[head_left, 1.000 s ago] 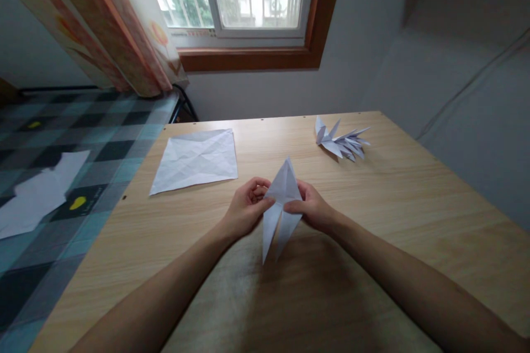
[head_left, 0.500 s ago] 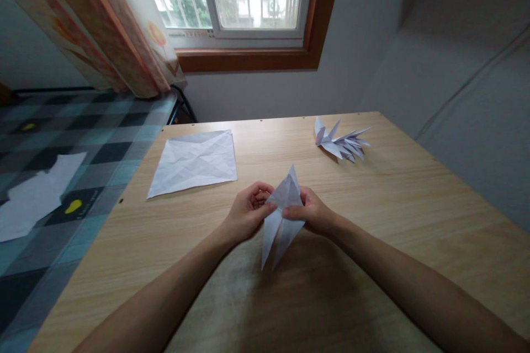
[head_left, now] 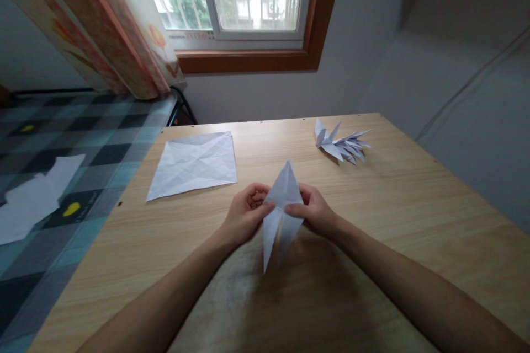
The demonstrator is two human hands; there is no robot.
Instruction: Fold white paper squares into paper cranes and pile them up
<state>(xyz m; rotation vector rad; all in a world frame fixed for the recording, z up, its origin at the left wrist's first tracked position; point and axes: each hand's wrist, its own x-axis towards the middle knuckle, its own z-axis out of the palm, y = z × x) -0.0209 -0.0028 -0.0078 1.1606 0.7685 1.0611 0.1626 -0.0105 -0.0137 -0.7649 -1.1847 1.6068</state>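
Between my two hands is a piece of folded white origami paper (head_left: 284, 190), held above the table. It has a broad triangular point at the top and two narrow legs hanging down with a slit between them. My left hand (head_left: 247, 210) pinches its left edge, thumb on the front and fingers curled behind. On the right edge, my right hand (head_left: 317, 210) grips it the same way, with the thumb laid across the front near the top of the slit. The fingers behind the paper are partly hidden.
A creased white sheet (head_left: 194, 164) lies at the table's back left. Several folded paper pieces (head_left: 342, 143) are clustered at the back right of the wooden table (head_left: 414, 215). Left of it, more white paper (head_left: 39, 198) rests on a checked cloth (head_left: 111, 157).
The top point of the folded paper has swung slightly left and its upper triangle now looks broader. The right leg has tilted and blurred. Both hands keep their hold.
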